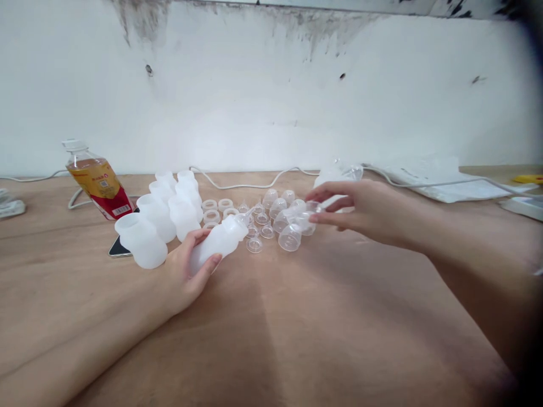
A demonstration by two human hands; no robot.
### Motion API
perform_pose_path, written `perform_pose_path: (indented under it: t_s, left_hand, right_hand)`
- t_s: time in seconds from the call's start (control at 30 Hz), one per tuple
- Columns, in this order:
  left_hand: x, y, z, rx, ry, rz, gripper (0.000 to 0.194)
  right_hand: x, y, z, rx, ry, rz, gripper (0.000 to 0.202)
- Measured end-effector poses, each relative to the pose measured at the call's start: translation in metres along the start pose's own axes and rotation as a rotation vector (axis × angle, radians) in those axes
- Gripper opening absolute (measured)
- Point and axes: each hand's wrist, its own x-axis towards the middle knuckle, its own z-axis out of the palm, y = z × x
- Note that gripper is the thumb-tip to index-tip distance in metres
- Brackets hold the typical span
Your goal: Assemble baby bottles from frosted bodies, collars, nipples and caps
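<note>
My left hand (197, 268) is wrapped round a translucent white bottle (218, 244), tilted to the right, with a ring and a clear pointed nipple (250, 213) on its top. My right hand (335, 206) pinches a clear dome cap (313, 208) above a group of similar clear caps (289, 238). Between the hands lie several clear nipples (254, 245) and several whitish rings (211, 216). Several open white bottles (142, 240) stand in rows left of my left hand.
A drink bottle (102, 183) with a yellow and red label leans at the left, near a dark flat device (120, 247). A white cable (254, 186) runs along the wall. Clear bagged items (339, 170) and white plastic bags (441, 183) lie at the back right.
</note>
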Motion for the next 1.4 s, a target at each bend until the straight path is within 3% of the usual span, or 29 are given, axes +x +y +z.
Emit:
perform_pose_path:
  t_s: [0.17,0.3,0.7,1.4]
  left_hand:
    - [0.001,-0.002,0.0,-0.032,-0.004,-0.044,0.036]
    - [0.001,-0.002,0.0,-0.054,-0.009,-0.053,0.035]
    - [0.002,-0.002,-0.001,-0.035,-0.02,-0.065,0.035]
    - [-0.003,0.002,-0.001,0.08,-0.021,0.097,0.036]
  right_hand:
    - [0.011,-0.007,0.015,0.628,-0.111,-0.006,0.035]
    - [0.016,-0.001,0.031,0.783,-0.224,0.018,0.036]
    - [0.013,-0.002,0.033,0.807,-0.246,-0.023,0.04]
    - [0.003,-0.019,0.049,0.681,-0.185,-0.241,0.036]
